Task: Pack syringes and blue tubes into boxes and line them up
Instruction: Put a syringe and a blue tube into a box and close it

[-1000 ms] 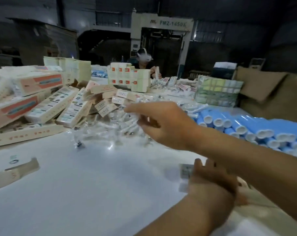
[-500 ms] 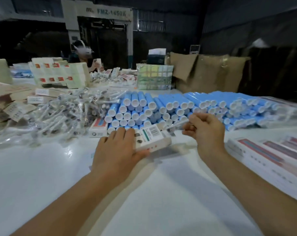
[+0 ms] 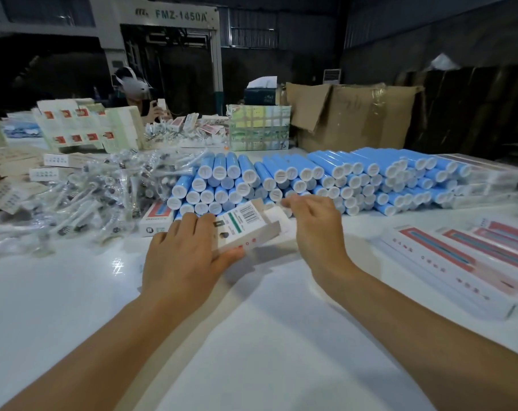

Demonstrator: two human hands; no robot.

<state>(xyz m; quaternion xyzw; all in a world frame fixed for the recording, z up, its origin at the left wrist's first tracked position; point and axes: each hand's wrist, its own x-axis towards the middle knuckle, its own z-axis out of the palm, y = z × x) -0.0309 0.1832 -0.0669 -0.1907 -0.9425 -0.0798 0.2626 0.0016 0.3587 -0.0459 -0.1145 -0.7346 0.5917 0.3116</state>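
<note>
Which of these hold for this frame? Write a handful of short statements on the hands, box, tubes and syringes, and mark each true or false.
1. The left hand holds a white cardboard box with a barcode label. True.
2. The right hand rests flat on the white table. False: it is raised at the box's open end flap.
3. The stacked blue plastic tubes with white caps lie beyond the hands. True.
4. The clear bagged syringes lie right of the tubes. False: left.
5. Finished red-striped flat boxes lie on the right. True.
</note>
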